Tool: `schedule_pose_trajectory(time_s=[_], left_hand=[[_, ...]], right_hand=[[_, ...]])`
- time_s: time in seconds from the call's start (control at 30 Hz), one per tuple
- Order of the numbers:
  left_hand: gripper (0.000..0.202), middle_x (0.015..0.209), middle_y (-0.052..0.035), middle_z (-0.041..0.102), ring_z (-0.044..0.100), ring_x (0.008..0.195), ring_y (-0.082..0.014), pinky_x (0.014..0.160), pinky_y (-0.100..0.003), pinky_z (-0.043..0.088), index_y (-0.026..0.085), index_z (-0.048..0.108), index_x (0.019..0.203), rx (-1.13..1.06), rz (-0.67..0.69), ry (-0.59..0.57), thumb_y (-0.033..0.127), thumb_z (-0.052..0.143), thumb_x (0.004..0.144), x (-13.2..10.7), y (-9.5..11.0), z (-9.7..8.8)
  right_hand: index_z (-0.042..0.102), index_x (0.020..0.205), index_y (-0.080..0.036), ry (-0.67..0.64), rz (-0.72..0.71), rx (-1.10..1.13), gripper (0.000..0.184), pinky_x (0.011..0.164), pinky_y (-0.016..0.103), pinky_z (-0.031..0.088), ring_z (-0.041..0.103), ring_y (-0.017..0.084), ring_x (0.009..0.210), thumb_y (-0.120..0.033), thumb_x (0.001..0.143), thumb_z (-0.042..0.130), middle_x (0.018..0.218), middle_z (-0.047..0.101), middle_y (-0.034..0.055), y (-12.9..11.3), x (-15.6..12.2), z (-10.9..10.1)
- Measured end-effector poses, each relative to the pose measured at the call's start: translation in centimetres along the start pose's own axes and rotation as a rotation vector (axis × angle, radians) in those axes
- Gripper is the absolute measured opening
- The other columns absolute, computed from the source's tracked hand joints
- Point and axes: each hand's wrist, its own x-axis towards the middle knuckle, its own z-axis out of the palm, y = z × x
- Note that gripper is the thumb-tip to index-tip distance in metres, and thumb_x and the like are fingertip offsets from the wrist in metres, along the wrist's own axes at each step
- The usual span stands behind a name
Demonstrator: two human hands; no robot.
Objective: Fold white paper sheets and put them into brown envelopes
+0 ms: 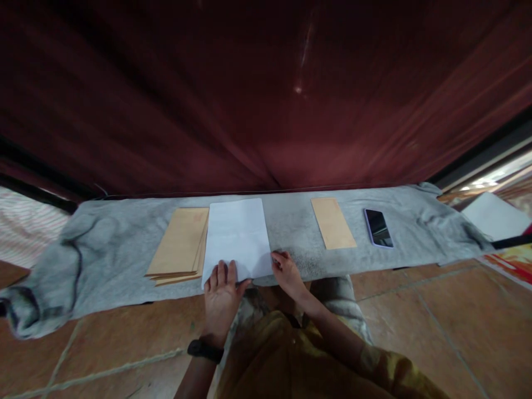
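Note:
A white sheet of paper [238, 233] lies on the grey cloth in front of me, its left edge beside a stack of brown envelopes [178, 241]. My left hand [221, 296] rests flat on the paper's lower left part, fingers stretched out and thumb spread along the near edge. At the lower right edge, my right hand [286, 271] pinches the paper between thumb and fingers. A single brown envelope [333, 223] lies apart, to the right of the paper.
Grey cloth [112, 244] covers the long narrow surface. A phone [378, 228] lies right of the single envelope. Dark red fabric [257, 111] hangs behind the far edge. Tiled floor [415, 316] shows below, and a white sheet-like object [496, 219] is at the far right.

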Motion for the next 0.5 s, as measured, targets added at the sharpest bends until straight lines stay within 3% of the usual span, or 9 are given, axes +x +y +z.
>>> schedule_pose_trajectory(time_s=[0.13, 0.33, 0.5], left_hand=[[0.064, 0.145, -0.0262, 0.051, 0.050, 0.131, -0.0415, 0.098, -0.054, 0.046, 0.011, 0.051, 0.142, 0.025, -0.002, -0.029, 0.055, 0.048, 0.096, 0.35, 0.19, -0.59], [0.064, 0.143, -0.0285, 0.052, 0.052, 0.130, -0.0418, 0.097, -0.054, 0.046, 0.008, 0.052, 0.141, 0.052, 0.015, -0.058, 0.055, 0.045, 0.097, 0.64, 0.48, -1.04], [0.062, 0.142, -0.0276, 0.054, 0.052, 0.130, -0.0413, 0.098, -0.054, 0.046, 0.009, 0.053, 0.140, 0.051, 0.017, -0.057, 0.054, 0.042, 0.098, 0.74, 0.39, -0.98]], right_hand=[[0.075, 0.106, -0.023, -0.032, 0.047, 0.014, 0.034, 0.082, 0.027, 0.052, 0.063, 0.017, 0.082, -0.010, 0.084, 0.052, 0.096, 0.066, 0.0055, -0.12, 0.26, -0.06], [0.077, 0.103, -0.021, -0.075, 0.151, 0.079, 0.031, 0.087, 0.029, 0.052, 0.066, 0.018, 0.090, -0.013, 0.085, 0.052, 0.099, 0.071, 0.0063, -0.03, 0.59, 0.02], [0.077, 0.097, -0.020, -0.086, 0.129, 0.145, 0.029, 0.085, 0.030, 0.051, 0.065, 0.018, 0.086, -0.015, 0.085, 0.050, 0.094, 0.071, 0.0051, 0.29, 0.39, -0.48]])
